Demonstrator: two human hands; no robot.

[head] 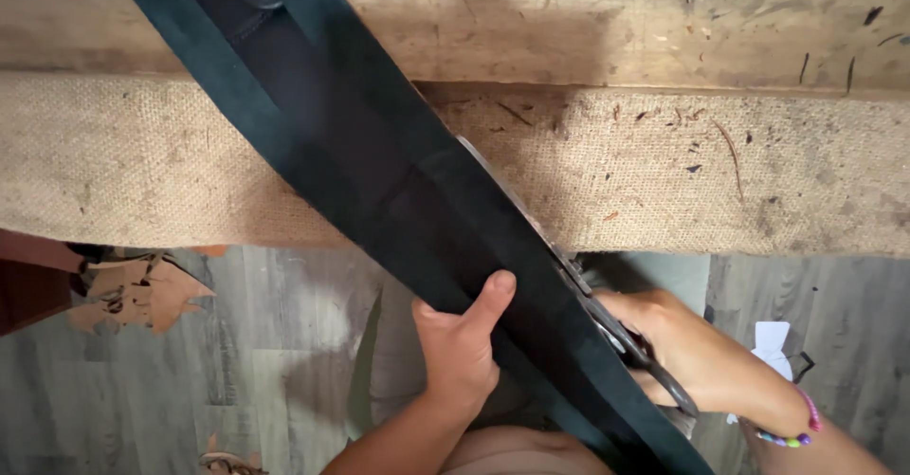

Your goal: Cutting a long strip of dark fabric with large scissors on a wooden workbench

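Note:
A long strip of dark teal-black fabric (360, 153) runs diagonally from the top left down to the bottom right. My left hand (460, 342) grips its lower part, thumb lying up along the cloth. My right hand (682, 347) holds a pair of metal scissors (569, 266). Their blades lie along the right edge of the strip, pointing up and left over the burlap. The scissor handles are partly hidden inside my right hand.
A workbench covered in tan burlap (758, 172) crosses the view, with bare worn wood (616, 20) behind it. Below is grey plank flooring (237, 361) with brown cut scraps (133, 290) at the left and a white scrap (773, 342) at the right.

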